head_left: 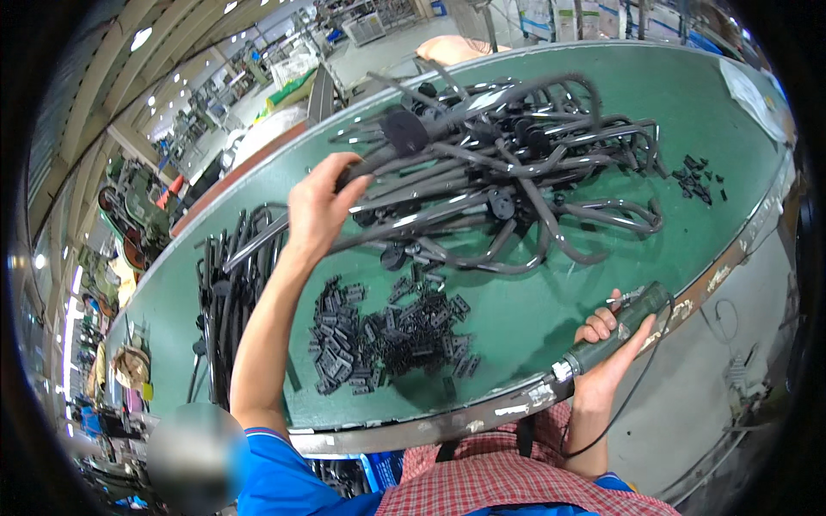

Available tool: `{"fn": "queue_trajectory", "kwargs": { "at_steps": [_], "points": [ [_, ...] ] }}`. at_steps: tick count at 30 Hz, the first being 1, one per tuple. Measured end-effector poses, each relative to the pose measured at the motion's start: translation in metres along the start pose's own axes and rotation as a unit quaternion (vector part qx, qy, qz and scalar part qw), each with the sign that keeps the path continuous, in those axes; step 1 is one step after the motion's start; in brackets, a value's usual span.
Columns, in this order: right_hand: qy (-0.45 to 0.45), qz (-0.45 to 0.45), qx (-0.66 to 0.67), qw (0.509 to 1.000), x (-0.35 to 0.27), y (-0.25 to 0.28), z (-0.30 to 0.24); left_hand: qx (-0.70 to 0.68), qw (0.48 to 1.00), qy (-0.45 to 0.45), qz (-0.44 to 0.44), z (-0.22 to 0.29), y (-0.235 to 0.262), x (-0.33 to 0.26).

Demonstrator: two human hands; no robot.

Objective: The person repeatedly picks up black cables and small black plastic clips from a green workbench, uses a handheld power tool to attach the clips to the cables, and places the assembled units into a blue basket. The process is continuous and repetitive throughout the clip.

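My left hand (320, 205) is closed around the near end of a dark bent metal tube (465, 113) at the left side of a pile. This tube looks smeared by motion, and a round black disc (404, 132) sits on it. In my right hand (609, 353), fingers wrapped round its body, lies a dark green corded electric screwdriver (615, 331) above the table's front edge. Many similar shiny bent tubes (508, 172) lie tangled beyond my hands. Small black slotted parts (391, 335) form a heap between my forearms.
The green table (508, 301) has a worn, rounded rim. More dark tubes (232, 297) stand bundled at the left. Small black pieces (699, 179) and a white sheet (753, 99) lie at the right. The screwdriver's cord (632, 396) hangs beside my right arm. Workshop machines stand around.
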State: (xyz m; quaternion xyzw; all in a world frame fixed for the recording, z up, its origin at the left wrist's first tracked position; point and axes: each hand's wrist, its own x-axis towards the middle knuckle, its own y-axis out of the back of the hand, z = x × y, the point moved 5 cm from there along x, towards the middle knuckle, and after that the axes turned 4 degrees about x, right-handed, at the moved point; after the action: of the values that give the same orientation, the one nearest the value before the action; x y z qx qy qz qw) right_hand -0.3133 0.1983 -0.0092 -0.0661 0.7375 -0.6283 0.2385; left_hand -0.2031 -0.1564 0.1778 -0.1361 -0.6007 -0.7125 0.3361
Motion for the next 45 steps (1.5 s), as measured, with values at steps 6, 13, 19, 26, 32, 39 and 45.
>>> {"fn": "queue_trajectory", "kwargs": {
  "at_steps": [6,13,19,26,32,39,45],
  "points": [
    [-0.080,-0.070,0.002,0.994,-0.011,-0.005,0.021,-0.023,0.964,0.244,-0.101,0.006,0.028,-0.121],
    [-0.162,-0.128,0.031,0.978,-0.021,-0.021,0.055,-0.126,0.964,0.136,-0.191,0.068,-0.070,-0.233],
    [-0.209,-0.074,-0.032,0.975,-0.033,-0.007,0.097,-0.161,0.949,0.126,-0.242,0.093,-0.115,-0.218],
    [-0.209,-0.048,-0.124,0.969,-0.036,0.008,0.119,-0.173,0.949,0.114,-0.239,0.094,-0.118,-0.217],
    [-0.205,-0.032,-0.154,0.966,-0.031,0.007,0.124,-0.194,0.960,0.071,-0.189,0.073,-0.091,-0.234],
    [-0.198,-0.042,-0.165,0.965,-0.034,0.007,0.123,-0.144,0.975,0.167,-0.022,0.025,-0.057,-0.245],
    [-0.185,-0.035,-0.174,0.967,-0.035,0.006,0.123,0.023,0.972,0.127,-0.194,0.003,-0.065,-0.225]
  ]
}}
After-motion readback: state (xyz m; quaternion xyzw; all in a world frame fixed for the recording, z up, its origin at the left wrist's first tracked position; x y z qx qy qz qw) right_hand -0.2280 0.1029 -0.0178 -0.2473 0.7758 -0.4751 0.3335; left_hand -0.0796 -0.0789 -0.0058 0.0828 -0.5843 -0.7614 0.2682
